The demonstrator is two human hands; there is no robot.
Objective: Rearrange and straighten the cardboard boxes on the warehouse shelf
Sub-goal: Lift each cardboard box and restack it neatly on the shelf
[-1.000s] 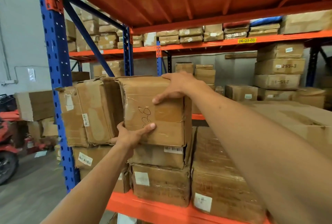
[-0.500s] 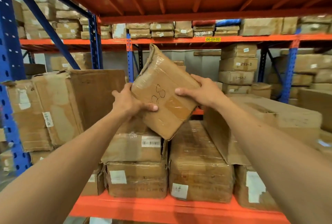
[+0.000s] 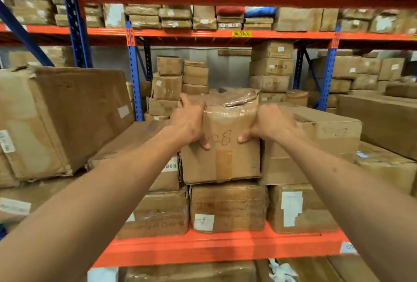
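Observation:
A taped cardboard box marked "88" [image 3: 222, 159] sits upright on top of a lower box [image 3: 228, 207] in the middle of the orange shelf [image 3: 221, 247]. My left hand [image 3: 189, 121] grips its upper left corner and my right hand [image 3: 270, 123] grips its upper right side. A flatter box [image 3: 140, 139] lies to its left and a box with an open flap [image 3: 320, 137] stands tight against its right. A big crumpled box [image 3: 63, 119] stands at the far left.
Blue uprights [image 3: 135, 74] and an orange beam with a yellow label [image 3: 241, 34] frame the rack behind, stacked with several boxes [image 3: 270, 67]. More boxes fill the level under the shelf [image 3: 191, 272] and the right side [image 3: 383, 119].
The "88" box was lifted off the left stack, carried tilted to the right, and now rests upright between two boxes. Both hands stayed on it, shifting to its upper corners.

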